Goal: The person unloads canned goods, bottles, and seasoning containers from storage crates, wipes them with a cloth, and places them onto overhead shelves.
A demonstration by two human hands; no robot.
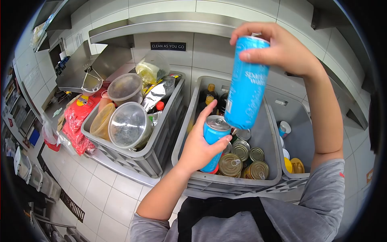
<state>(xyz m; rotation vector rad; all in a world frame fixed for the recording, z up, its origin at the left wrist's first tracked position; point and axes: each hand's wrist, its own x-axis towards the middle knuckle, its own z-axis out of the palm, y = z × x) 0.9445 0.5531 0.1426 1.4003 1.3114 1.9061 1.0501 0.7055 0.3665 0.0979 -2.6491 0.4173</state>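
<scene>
My right hand [284, 48] is raised and closed round the top of a tall blue sparkling water can [248, 82], which tilts slightly. Lower and to the left, my left hand [195, 151] grips a second blue can [211, 142], its silver lid facing up. The bottom of the raised can is close to that lid; whether they touch I cannot tell. Both cans are over a grey crate [258, 183], where several food tins [231, 164] stand at the near end and bottles with yellow caps [210, 94] at the back.
On the left, another grey crate [155, 161] holds clear plastic tubs [129, 124], a foil pouch [159, 94] and packets. Red plastic bags [78, 121] lie beside it. A third crate [288, 113] at right holds a few cans. A steel shelf [169, 23] runs along the tiled wall.
</scene>
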